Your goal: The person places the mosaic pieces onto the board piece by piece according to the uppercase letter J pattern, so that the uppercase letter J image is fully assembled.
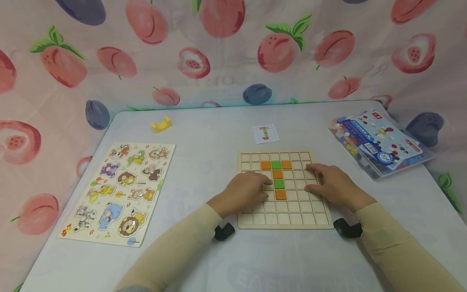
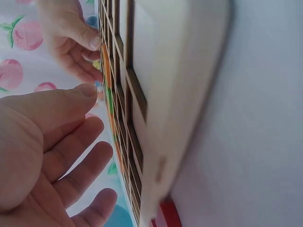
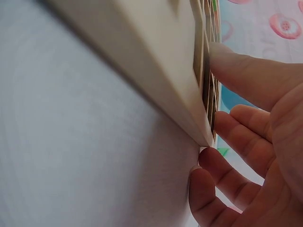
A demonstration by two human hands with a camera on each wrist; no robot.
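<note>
A wooden grid board (image 1: 284, 226) lies flat on the table. Orange tiles (image 1: 280, 195) and green tiles (image 1: 279, 184) sit in its cells as a T: a row of three on top and a stem of three below. Over the board's left half is my left hand (image 1: 248, 190), fingertips beside the stem and nothing seen between thumb and fingers. My right hand (image 1: 337, 184) rests at the right edge; its thumb (image 3: 248, 73) lies over the cells and its loosely bent fingers (image 3: 236, 184) are along the rim.
Behind the board lies a small pattern card (image 1: 265, 133). An animal puzzle board (image 1: 118, 192) is at left, with a yellow curved piece (image 1: 161, 124) beyond it. A plastic case of coloured pieces (image 1: 381, 142) is at far right. Part of a red object (image 2: 168, 215) shows beside the board.
</note>
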